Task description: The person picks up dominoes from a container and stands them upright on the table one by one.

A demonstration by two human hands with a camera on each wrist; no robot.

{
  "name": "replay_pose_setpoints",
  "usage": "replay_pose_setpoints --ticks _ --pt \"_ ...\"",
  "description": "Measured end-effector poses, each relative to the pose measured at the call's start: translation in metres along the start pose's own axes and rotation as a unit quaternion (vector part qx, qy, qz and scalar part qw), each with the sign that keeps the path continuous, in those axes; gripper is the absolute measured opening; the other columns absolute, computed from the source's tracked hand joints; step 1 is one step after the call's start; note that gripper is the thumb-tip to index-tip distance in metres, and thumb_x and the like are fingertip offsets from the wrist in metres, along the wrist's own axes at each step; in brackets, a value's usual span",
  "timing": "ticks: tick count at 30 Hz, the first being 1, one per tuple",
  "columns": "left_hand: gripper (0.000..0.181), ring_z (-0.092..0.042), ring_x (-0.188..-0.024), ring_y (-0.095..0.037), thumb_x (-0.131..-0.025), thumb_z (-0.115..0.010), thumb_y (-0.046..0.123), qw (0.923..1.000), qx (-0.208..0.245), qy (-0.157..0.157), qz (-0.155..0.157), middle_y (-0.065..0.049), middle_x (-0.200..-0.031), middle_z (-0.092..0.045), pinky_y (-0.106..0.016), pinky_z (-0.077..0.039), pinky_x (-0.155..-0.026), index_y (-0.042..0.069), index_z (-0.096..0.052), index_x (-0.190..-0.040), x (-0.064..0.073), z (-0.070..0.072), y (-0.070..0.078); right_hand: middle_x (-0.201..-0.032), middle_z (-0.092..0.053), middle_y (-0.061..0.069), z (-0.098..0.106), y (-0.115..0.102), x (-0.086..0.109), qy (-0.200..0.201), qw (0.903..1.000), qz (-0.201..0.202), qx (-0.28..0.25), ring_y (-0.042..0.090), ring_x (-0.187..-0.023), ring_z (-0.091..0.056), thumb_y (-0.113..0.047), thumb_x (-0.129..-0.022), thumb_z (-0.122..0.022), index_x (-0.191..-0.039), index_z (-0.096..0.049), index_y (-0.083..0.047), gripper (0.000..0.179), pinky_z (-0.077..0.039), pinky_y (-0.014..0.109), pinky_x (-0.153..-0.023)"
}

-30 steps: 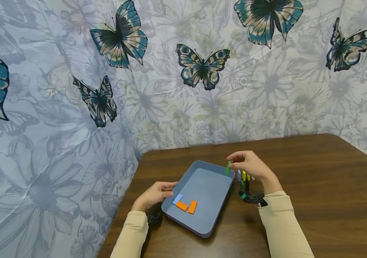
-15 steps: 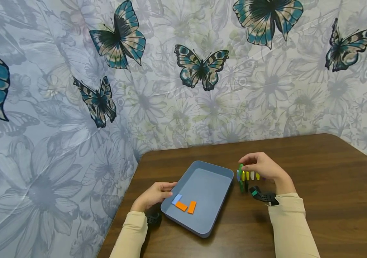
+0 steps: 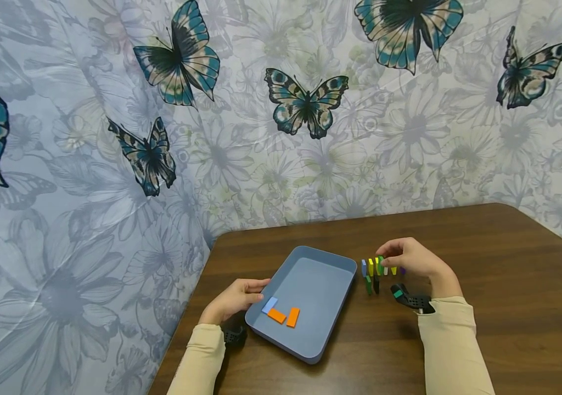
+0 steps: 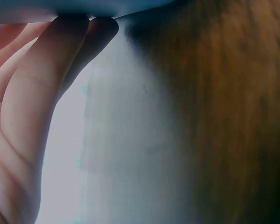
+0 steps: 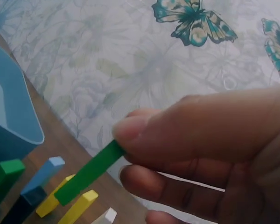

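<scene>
Surface (image 3: 523,307): brown wood, it spread beneath the right grip (image 3: 411,257) and the left grip (image 3: 231,300); a knock against it seemed enough to topple narrow upright pieces.
Tray (image 3: 310,296): grey-blue, it lay just right of the left grip and left of the right grip; shoved rightward, it risked ramming the standing blocks (image 3: 371,267).
Right grip: thumb and fingers were clamped on the green block (image 5: 88,172); too loose a pinch might have let it swivel.
Left grip: its fingers lay fairly straight against the tray's side; uneven pressure could have twisted the tray.
Standing blocks: below and left of the right grip stood yellow blocks (image 5: 79,205), a light blue block (image 3: 364,267) and a black block (image 3: 376,284), among others; such close spacing made a chain fall likely after one bump.
Orange blocks (image 3: 293,317): flat in the tray, right of the left grip, they might have slid had it tipped.
Green block: it slanted down from the right grip's fingertips, its lower end close by the yellow blocks; whether they touched could not be told.
</scene>
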State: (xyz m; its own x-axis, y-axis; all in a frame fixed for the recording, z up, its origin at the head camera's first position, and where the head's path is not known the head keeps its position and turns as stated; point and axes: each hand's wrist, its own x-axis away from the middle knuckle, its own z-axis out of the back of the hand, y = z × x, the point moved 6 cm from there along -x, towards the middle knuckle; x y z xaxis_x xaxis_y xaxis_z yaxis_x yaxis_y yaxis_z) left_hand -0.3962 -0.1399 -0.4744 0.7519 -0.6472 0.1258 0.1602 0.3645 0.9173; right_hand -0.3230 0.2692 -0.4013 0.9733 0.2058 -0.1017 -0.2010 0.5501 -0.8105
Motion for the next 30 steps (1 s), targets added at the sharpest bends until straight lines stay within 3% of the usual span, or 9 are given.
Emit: replay_pose_setpoints --ticks 15,22,30 --pt "0.051 -0.054 -0.131 -0.04 -0.101 -0.055 0.005 1.0 -0.005 -0.004 -0.004 -0.028 -0.151 -0.044 -0.048 -0.056 -0.095 0.0 -0.042 -0.15 0.002 0.0 0.001 -0.102 -0.068 0.016 -0.01 0.023 0.002 -0.037 0.9984 0.006 -0.043 0.014 -0.086 -0.064 -0.005 -0.094 -0.065 -0.116 -0.062 0.013 0.029 -0.057 0.032 -0.078" --pt "0.051 -0.057 -0.129 -0.037 -0.101 -0.054 0.004 1.0 -0.005 -0.002 -0.002 -0.028 -0.15 -0.045 -0.046 -0.057 -0.094 0.001 -0.042 -0.151 0.002 -0.001 0.0 -0.105 -0.068 0.02 -0.015 0.033 0.0 -0.039 0.9989 0.001 -0.026 0.012 -0.085 -0.061 -0.002 -0.092 -0.066 -0.114 -0.063 0.014 0.028 -0.054 0.027 -0.075" --pt "0.05 -0.058 -0.128 -0.035 -0.101 -0.055 0.004 1.0 -0.004 0.007 0.003 -0.027 -0.149 -0.047 -0.047 -0.057 -0.094 0.002 -0.045 -0.15 0.002 -0.003 0.0 -0.103 -0.068 0.021 -0.02 0.037 0.001 -0.045 0.9987 -0.004 -0.021 0.015 -0.084 -0.061 -0.001 -0.092 -0.066 -0.112 -0.064 0.013 0.025 -0.055 0.03 -0.073"
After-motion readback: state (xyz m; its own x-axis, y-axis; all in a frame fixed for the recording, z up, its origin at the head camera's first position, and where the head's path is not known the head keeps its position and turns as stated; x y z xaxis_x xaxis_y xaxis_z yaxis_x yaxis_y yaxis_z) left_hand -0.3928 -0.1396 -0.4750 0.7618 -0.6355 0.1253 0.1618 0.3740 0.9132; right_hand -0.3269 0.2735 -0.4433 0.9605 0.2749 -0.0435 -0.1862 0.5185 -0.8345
